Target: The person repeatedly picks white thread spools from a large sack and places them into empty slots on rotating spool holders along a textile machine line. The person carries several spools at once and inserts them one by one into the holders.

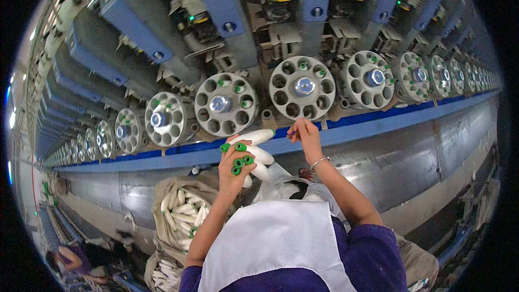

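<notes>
My left hand [231, 176] is wrapped round several white yarn bobbins [253, 138] with green tube ends. The bobbins fan out to the right from my fingers, in front of the blue rail. My right hand [307, 136] is raised at the lower rim of a round grey magazine [279, 82]. Its thumb and fingers are pinched together; whatever they hold, if anything, is too small to make out. Round pockets ring the magazine's blue-and-silver hub, and green bobbin tips show in a few upper ones.
More magazines [220, 124] line the machine on both sides, above a long blue rail [367, 130]. An open sack [162, 189] of white bobbins stands at lower left, with another below it. Someone in purple [81, 259] is at far lower left.
</notes>
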A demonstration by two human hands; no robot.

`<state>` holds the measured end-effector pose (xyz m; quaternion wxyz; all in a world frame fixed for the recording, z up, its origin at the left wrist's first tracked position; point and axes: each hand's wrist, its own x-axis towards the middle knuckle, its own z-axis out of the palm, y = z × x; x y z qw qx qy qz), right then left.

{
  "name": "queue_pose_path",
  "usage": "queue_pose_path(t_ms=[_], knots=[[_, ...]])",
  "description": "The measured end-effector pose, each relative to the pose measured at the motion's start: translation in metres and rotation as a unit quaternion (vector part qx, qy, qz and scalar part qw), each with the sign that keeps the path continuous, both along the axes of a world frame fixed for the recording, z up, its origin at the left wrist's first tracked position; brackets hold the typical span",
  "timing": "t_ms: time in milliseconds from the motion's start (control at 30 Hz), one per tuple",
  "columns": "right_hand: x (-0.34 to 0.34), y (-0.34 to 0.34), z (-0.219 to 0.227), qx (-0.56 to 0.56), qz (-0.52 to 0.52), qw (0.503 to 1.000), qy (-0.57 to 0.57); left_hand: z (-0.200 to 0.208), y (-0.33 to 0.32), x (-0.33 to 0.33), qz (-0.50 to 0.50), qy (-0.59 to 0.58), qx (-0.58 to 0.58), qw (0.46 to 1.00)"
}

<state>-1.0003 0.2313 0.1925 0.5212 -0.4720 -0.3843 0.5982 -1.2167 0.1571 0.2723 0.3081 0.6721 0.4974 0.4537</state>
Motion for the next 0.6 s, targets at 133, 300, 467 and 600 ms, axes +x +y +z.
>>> queue_pose_path(t_ms=[133, 300, 467, 600], knots=[[0.046, 0.018, -0.018, 0.234, -0.039, 0.879, -0.413, -0.011, 0.048, 0.057, -0.063, -0.004, -0.010, 0.998], [0.107, 0.048, -0.030, 0.257, -0.020, 0.779, -0.572, -0.026, 0.120, 0.129, -0.110, 0.015, 0.036, 0.993], [0.149, 0.099, -0.049, 0.248, -0.079, 0.836, -0.483, -0.043, 0.172, 0.186, -0.095, 0.039, -0.020, 0.994], [0.161, 0.127, -0.059, 0.153, -0.074, 0.958, -0.231, -0.044, 0.190, 0.210, -0.107, 0.126, 0.075, 0.983]])
